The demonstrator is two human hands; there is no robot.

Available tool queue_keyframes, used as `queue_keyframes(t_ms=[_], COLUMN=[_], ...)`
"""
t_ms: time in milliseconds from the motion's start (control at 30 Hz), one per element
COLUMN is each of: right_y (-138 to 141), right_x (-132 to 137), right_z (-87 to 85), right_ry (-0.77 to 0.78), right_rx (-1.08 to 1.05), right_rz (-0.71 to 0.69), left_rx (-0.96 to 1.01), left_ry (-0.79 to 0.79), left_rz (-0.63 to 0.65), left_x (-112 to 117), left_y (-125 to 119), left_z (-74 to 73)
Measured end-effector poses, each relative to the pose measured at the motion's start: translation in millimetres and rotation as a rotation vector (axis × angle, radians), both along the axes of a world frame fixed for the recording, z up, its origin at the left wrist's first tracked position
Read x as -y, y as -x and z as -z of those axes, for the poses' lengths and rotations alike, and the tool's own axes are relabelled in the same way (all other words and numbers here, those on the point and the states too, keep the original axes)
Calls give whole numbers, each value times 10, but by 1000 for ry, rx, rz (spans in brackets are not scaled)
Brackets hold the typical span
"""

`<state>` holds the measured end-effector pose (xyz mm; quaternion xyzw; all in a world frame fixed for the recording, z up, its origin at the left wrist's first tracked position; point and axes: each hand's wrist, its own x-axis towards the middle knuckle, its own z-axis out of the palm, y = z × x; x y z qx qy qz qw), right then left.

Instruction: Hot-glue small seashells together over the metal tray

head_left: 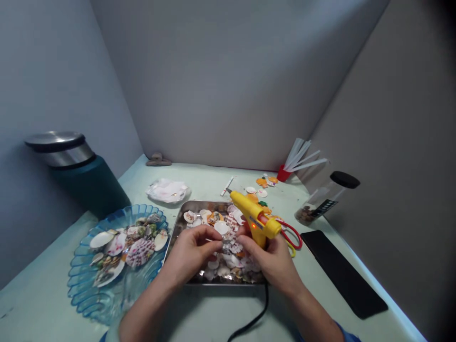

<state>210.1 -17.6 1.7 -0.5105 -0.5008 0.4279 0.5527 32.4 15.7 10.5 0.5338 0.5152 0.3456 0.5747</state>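
My left hand (190, 254) hovers over a metal tray (181, 216) full of seashells, its fingers pinched on a small pale shell. My right hand (270, 259) is wrapped round the grip of a yellow hot glue gun (251, 211), whose nozzle points up and to the left, away from me. A small red light glows on the gun's body. Its black cord (261, 311) runs down toward me. The two hands meet over the middle of the tray.
A blue glass dish (85, 285) with larger shells sits at left, a dark green flask (76, 175) behind it. Red-handled scissors (294, 237), a black phone (342, 273), a leaning jar (326, 199), a red cup of glue sticks (285, 172) and crumpled plastic (167, 190) lie around.
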Motion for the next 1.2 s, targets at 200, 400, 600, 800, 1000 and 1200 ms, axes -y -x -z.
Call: queue_keyframes(t_ms=[200,400,600,800,1000,1200], right_y=[128,185,225,273,309,287], right_x=[-46,-100,-124,-93,-87,-83], right_z=[105,138,92,126,134,161], right_ry=[-56,57,83,39,36,24], right_rx=[69,-22,-155,-109,-91,-82], right_rz=[-62,19,62,184,228,258], left_rx=[37,210,434,608,667,697], left_ry=[-86,43,184,372,398,396], left_rz=[7,-32,-100,-102,-60,-94], left_x=[4,-6,5,49,79,67], left_y=[41,33,26,15,7,15], left_z=[73,205,273,196,176,203])
